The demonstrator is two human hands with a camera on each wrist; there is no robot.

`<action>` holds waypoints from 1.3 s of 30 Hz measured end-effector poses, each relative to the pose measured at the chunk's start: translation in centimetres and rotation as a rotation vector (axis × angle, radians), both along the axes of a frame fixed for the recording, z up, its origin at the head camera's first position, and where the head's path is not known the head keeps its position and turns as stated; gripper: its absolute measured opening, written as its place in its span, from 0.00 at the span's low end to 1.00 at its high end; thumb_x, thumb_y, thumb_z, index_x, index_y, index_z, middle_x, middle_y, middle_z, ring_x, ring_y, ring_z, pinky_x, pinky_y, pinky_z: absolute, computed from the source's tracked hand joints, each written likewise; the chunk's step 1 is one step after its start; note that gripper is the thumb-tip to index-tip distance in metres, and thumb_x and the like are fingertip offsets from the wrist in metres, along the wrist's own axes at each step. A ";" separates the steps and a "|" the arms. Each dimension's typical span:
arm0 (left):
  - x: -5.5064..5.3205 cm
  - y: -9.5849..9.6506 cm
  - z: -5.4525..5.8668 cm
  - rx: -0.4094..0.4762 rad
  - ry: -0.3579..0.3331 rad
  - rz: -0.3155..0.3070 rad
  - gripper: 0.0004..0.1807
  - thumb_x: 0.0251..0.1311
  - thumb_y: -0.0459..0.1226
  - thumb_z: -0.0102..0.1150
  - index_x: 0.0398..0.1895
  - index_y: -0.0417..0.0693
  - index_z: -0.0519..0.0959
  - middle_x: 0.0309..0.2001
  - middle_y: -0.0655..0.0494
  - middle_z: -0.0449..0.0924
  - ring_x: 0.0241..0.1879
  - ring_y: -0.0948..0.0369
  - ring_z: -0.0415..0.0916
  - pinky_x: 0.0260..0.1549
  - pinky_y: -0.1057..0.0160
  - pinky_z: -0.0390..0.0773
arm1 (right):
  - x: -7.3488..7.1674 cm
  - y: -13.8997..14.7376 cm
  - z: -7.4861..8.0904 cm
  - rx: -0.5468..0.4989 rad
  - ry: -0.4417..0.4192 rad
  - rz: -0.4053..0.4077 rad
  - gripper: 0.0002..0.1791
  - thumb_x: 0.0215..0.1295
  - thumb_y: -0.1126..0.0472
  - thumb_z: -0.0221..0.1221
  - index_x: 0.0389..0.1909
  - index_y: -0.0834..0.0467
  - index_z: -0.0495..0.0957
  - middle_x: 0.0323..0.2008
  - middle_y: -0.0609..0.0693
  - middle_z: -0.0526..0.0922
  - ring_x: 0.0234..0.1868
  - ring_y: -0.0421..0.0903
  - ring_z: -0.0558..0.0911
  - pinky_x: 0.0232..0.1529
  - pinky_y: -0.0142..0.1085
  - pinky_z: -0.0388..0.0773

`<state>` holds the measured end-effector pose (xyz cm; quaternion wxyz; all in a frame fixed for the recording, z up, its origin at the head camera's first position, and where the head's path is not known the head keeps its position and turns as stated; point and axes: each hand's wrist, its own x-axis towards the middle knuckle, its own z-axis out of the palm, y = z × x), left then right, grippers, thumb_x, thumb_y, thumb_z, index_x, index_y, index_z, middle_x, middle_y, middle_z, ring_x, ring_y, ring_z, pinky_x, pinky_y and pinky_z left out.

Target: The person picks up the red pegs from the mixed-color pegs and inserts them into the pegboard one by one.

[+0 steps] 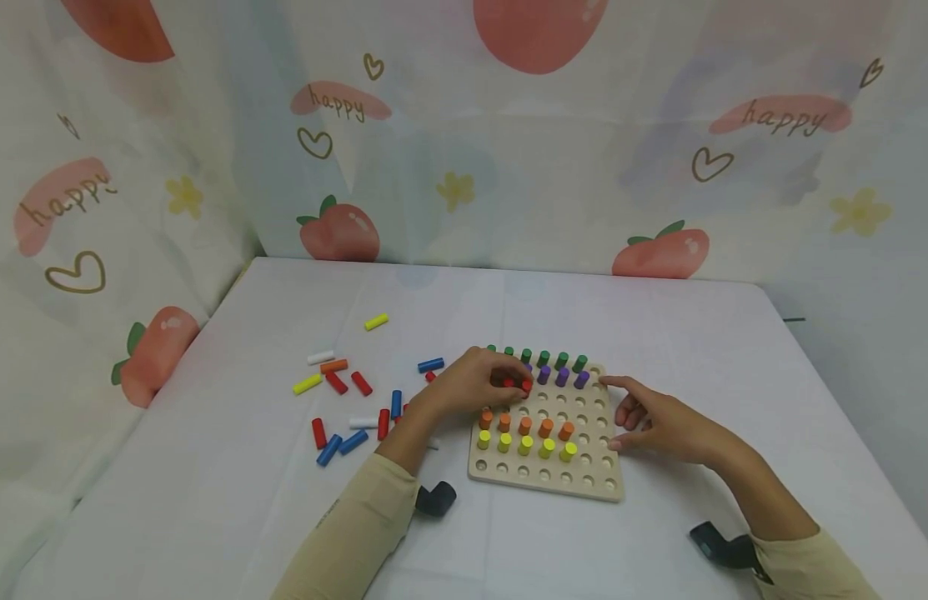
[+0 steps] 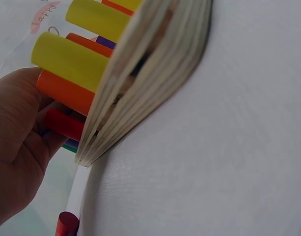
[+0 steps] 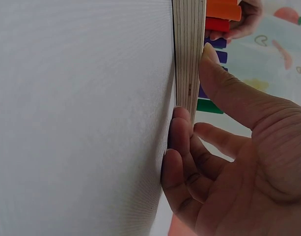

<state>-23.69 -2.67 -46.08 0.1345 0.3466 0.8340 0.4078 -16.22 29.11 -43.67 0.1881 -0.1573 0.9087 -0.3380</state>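
A wooden pegboard (image 1: 542,483) lies on the table with rows of upright green, purple, red, orange and yellow pegs. My left hand (image 1: 474,382) reaches over its left side and pinches a red peg (image 1: 526,387) at the red row. Another red peg (image 1: 509,384) stands just left of it, partly covered by the fingers. In the left wrist view, the fingers sit behind a red peg (image 2: 64,124). At the board's right edge, my right hand (image 1: 662,425) touches with thumb and index fingertip, the other fingers loosely bent. The right wrist view shows its thumb (image 3: 224,78) against the board's edge.
Loose red, blue, white, yellow and orange pegs lie left of the board, among them a blue peg (image 1: 354,442) and a white peg (image 1: 321,357). A yellow peg (image 1: 377,322) lies farther back. A printed curtain (image 1: 539,192) hangs behind the white table (image 1: 208,500).
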 end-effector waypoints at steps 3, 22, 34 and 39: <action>0.0 0.0 0.1 -0.003 0.008 -0.006 0.15 0.67 0.38 0.70 0.55 0.51 0.86 0.45 0.66 0.85 0.44 0.67 0.77 0.48 0.70 0.77 | 0.1 0.0 0.0 0.011 -0.004 -0.010 0.51 0.58 0.56 0.77 0.77 0.62 0.58 0.40 0.51 0.74 0.40 0.49 0.74 0.39 0.35 0.76; -0.1 -0.4 0.3 -0.015 0.006 -0.027 0.17 0.65 0.37 0.72 0.57 0.53 0.85 0.50 0.65 0.84 0.48 0.66 0.76 0.51 0.68 0.76 | 0.0 0.2 -0.3 0.024 -0.009 0.011 0.58 0.57 0.52 0.77 0.81 0.64 0.52 0.39 0.50 0.72 0.40 0.49 0.71 0.38 0.35 0.72; -0.1 -1.4 1.1 -0.007 -0.016 -0.052 0.17 0.64 0.34 0.72 0.56 0.47 0.86 0.48 0.62 0.86 0.46 0.68 0.81 0.49 0.70 0.79 | -0.1 0.0 -0.3 0.010 0.005 0.039 0.56 0.58 0.54 0.76 0.80 0.66 0.54 0.38 0.50 0.73 0.40 0.49 0.72 0.38 0.34 0.73; -0.5 -1.8 1.1 0.014 -0.018 -0.070 0.17 0.63 0.32 0.72 0.55 0.46 0.86 0.49 0.60 0.87 0.46 0.67 0.82 0.49 0.69 0.79 | 0.2 0.2 -0.2 0.017 -0.004 0.026 0.56 0.58 0.53 0.76 0.80 0.64 0.53 0.36 0.49 0.73 0.38 0.48 0.72 0.35 0.34 0.72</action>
